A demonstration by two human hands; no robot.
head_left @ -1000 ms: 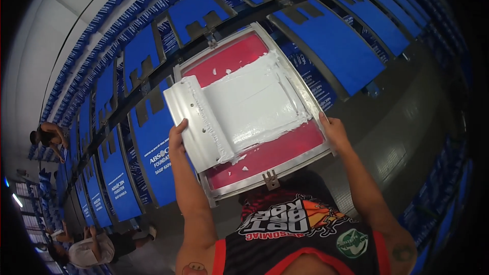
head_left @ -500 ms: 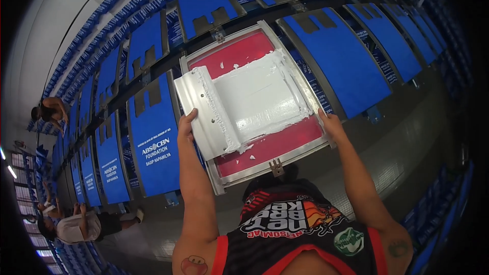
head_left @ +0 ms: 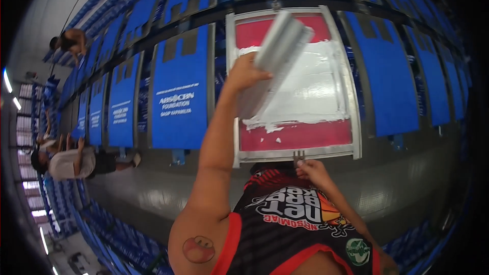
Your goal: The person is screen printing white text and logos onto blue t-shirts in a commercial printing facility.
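Observation:
A screen-printing frame [head_left: 349,79] with silver metal edges and red mesh [head_left: 253,137] lies in front of me. White ink [head_left: 316,87] covers the middle of the mesh, with ragged edges and a few stray blobs. My left hand [head_left: 247,75] is closed on a wide silver squeegee [head_left: 279,46], tilted and blurred over the left part of the frame. White ink shows along its right-hand edge. My right hand [head_left: 314,171] pinches at the small forked metal bracket [head_left: 299,157] on the frame's near side.
Rows of blue cloth panels [head_left: 179,86] on dark boards run to both sides and behind the frame. A walkway floor [head_left: 168,183] lies on the near side. At the left, one person [head_left: 69,163] in a light shirt and another person [head_left: 73,39] further off are beside the panels.
My left hand has lifted and turned the squeegee, uncovering the ink's left side. The right hand has left the frame's right edge for the near bracket. The view has turned, so the frame appears straighter.

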